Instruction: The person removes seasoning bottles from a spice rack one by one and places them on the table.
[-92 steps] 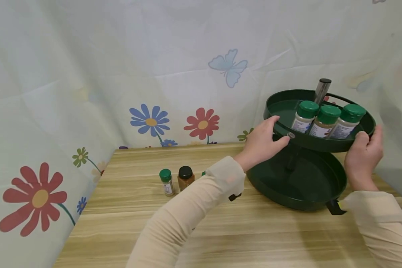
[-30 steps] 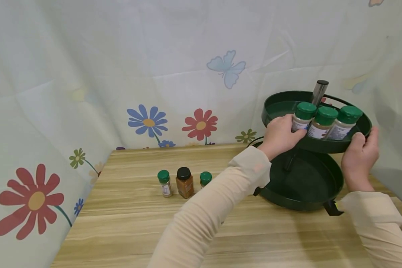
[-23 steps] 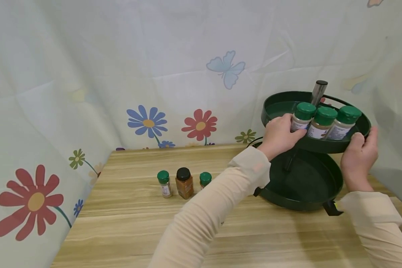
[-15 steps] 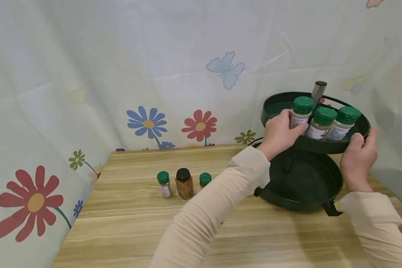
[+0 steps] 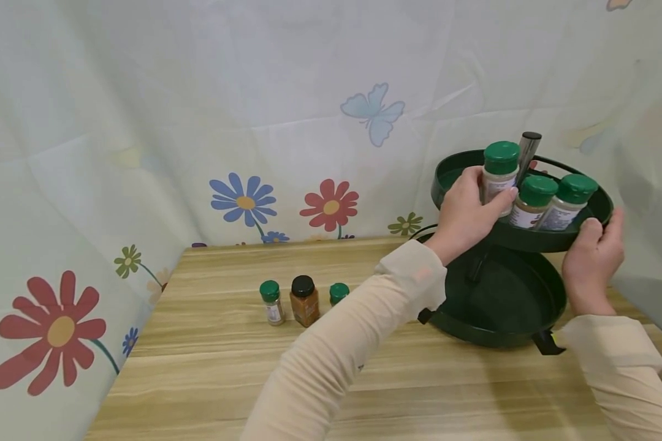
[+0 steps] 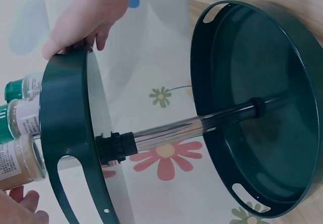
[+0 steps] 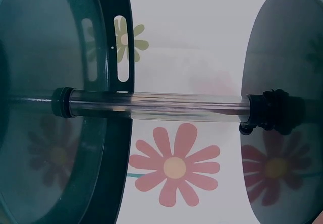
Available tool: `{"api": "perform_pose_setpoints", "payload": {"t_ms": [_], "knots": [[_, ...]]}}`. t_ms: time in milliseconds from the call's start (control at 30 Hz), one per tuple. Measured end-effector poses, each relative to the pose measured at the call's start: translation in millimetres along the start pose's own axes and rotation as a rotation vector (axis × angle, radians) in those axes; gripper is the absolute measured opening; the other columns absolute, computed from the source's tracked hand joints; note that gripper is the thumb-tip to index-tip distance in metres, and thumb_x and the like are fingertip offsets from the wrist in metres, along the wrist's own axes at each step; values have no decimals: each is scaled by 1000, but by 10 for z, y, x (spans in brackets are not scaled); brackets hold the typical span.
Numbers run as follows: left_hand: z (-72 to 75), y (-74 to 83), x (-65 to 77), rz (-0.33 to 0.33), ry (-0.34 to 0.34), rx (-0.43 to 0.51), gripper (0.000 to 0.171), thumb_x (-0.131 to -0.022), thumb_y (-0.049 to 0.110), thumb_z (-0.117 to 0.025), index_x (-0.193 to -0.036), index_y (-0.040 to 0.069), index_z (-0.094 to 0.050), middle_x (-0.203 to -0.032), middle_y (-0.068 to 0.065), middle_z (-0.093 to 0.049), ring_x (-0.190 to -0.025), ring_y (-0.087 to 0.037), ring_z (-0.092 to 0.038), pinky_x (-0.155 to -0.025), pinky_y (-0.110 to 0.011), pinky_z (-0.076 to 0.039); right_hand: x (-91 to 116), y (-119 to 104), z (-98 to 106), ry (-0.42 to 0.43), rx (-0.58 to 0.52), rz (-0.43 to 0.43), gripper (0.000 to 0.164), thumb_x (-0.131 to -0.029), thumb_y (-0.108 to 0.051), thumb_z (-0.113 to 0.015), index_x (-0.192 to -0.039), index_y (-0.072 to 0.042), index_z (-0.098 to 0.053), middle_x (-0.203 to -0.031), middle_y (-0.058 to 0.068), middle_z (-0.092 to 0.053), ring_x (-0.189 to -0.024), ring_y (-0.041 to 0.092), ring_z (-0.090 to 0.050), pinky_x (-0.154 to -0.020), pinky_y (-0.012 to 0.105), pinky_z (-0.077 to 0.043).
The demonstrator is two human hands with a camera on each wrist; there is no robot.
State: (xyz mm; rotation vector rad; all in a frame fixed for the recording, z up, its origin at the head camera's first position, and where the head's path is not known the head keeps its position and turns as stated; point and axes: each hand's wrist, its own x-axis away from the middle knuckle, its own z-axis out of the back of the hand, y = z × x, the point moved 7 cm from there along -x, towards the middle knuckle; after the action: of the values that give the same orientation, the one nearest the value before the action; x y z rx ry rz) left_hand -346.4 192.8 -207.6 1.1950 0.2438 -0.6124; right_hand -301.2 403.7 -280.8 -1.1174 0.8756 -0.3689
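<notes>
My left hand grips a green-capped spice jar and holds it raised above the upper tray of a dark green two-tier stand. Two more green-capped spice jars, one in the middle and one at the right, stand side by side in that tray. My right hand holds the right side of the tray's rim, thumb on top. In the left wrist view the held jar shows pale contents and a white label, with left fingertips at it. The lower tray holds nothing.
On the wooden table a small green-capped jar, a black-capped jar and another green-capped jar, partly behind the left sleeve, stand in a row. A metal pole joins the tiers. A flowered curtain hangs behind.
The left hand has moved from the tray's rim to the leftmost jar, taken hold of it and lifted it upward. The right hand stays on the rim.
</notes>
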Motion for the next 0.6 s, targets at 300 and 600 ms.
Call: {"api": "perform_pose_setpoints", "payload": {"t_ms": [300, 600], "knots": [[46, -5, 66, -5, -20, 72, 38, -86, 30, -60, -113, 14, -39, -100, 6, -55, -82, 1, -50, -67, -13, -44, 0, -8, -5, -8, 22, -38, 52, -93, -21, -23, -144, -18, -13, -149, -6, -15, -128, -2, -11, -107, 18, -7], [150, -97, 144, -12, -40, 86, 37, -84, 29, -62, -110, 13, -41, -98, 4, -58, -78, 0, -51, -65, -14, -45, 1, -8, -1, 7, 11, -33, 52, -92, -19, -23, -143, -18, -16, -149, -6, -18, -127, -2, -13, -107, 17, -8]]}}
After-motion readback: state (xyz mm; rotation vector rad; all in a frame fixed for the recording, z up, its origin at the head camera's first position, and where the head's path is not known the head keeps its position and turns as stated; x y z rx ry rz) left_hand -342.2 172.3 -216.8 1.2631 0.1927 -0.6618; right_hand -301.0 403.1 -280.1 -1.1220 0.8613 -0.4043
